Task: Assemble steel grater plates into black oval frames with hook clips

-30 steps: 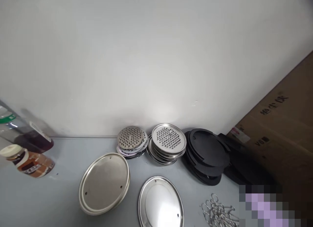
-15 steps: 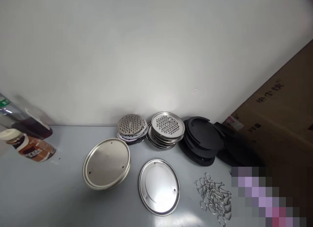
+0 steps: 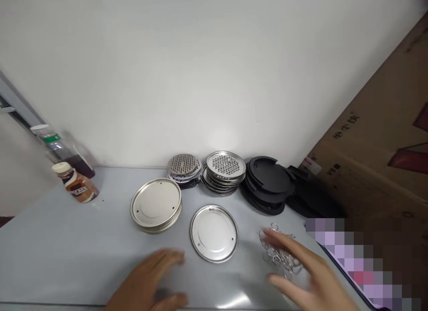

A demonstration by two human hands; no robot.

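My left hand [image 3: 152,282] hovers over the table's front part, fingers apart, holding nothing. Above the right side, my right hand [image 3: 306,273] is spread, thumb and fingers apart, partly covering a heap of thin metal ring-ended pieces [image 3: 277,257]. Between the hands and farther back lies a single round metal disc [image 3: 214,234] with small holes near its rim. Left of it is a stack of similar pale metal discs [image 3: 156,203]. Both hands are slightly blurred.
Along the wall stand a stack of perforated discs [image 3: 183,164], a stack of round grater plates [image 3: 226,164] and black round plastic parts [image 3: 269,179]. Two bottles, one brown-labelled [image 3: 80,186] and one clear [image 3: 78,161], stand left. Cardboard boxes [image 3: 361,168] rise at the right.
Both hands have come into view from below, with fingers spread. The camera view has shifted, showing more of the table's left side and front edge. The discs lie as before.
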